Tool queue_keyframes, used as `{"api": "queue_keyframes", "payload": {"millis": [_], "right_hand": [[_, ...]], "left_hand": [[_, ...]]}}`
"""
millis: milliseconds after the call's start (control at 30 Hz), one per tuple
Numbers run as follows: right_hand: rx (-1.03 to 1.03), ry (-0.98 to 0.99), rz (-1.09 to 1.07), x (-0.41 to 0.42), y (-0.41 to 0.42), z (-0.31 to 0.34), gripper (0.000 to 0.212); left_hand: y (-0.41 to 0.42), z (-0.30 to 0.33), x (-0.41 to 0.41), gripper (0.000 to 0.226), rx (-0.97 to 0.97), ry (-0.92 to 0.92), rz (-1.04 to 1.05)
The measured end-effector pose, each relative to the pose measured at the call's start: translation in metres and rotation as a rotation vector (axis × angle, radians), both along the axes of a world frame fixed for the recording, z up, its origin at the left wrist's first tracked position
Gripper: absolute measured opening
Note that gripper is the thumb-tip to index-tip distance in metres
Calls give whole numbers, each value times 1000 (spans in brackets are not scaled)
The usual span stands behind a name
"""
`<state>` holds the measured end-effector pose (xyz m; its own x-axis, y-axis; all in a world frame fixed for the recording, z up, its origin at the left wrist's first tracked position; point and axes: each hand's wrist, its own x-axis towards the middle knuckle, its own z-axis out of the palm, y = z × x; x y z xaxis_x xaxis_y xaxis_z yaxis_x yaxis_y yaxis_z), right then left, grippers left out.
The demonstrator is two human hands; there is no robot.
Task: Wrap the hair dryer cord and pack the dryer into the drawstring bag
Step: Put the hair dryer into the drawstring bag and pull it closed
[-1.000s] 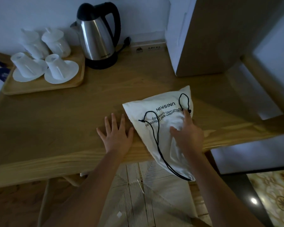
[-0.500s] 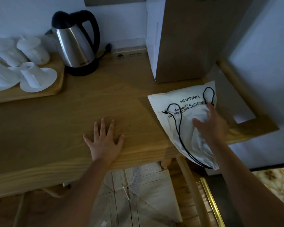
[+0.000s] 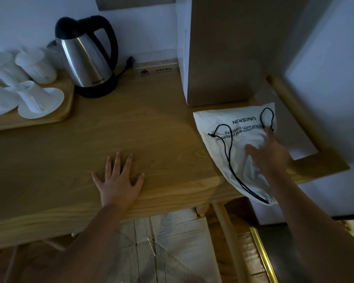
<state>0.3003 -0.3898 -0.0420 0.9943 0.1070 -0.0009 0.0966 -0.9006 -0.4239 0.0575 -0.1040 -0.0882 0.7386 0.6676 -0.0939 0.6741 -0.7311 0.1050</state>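
The white drawstring bag [image 3: 219, 127] is seen at the surface's [image 3: 151, 129] right edge, overhanging, under the open-fingered right hand [image 3: 271, 156]. The left hand [image 3: 119, 184] is laid flat, fingers spread. A kettle [image 3: 86, 60] stands behind; the dryer is hidden.

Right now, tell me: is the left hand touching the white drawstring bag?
No, the left hand lies flat on the wooden table, well apart from the white drawstring bag.
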Motion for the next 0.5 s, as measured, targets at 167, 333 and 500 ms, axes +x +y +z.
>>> {"api": "queue_keyframes", "payload": {"millis": [167,333,500], "right_hand": [[-200,-67,64,1,11,12,77],[-249,-237,396,-24,-3,-14,72],[-297,-235,439,-13,-12,-27,66]], "left_hand": [[0,-1,0,70,9,-2,5],[0,-1,0,71,9,-6,4],[1,-1,0,70,8,-8,7]]}}
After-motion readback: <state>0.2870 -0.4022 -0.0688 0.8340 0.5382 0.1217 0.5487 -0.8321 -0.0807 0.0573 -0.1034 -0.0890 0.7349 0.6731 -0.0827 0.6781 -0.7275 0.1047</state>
